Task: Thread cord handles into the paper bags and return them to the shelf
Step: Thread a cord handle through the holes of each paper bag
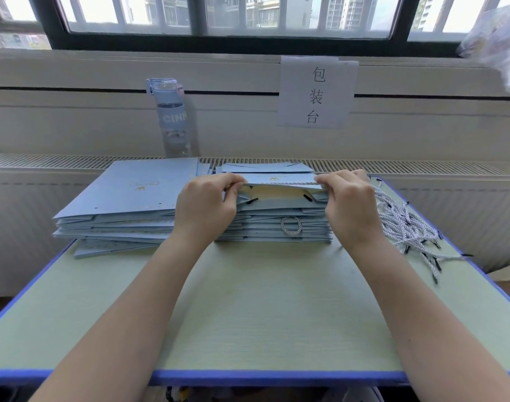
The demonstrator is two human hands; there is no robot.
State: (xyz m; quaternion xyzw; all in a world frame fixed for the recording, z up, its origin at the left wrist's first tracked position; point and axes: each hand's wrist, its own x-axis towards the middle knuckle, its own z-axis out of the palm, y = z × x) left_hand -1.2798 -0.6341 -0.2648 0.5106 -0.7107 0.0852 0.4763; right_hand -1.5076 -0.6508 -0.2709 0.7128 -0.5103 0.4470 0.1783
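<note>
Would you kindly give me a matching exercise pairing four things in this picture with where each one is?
Things: 1 water bottle; 2 loose cords; 3 paper sign; 4 top bag.
Places: A gripped by left hand and right hand; B right side of the table; C on the wall; D upright behind the left bag stack.
Pairs: 1-D; 2-B; 3-C; 4-A.

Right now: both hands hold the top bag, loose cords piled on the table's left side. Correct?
No. Head view: the cords lie on the table's right side. The left hand and right hand do hold the top bag.
</note>
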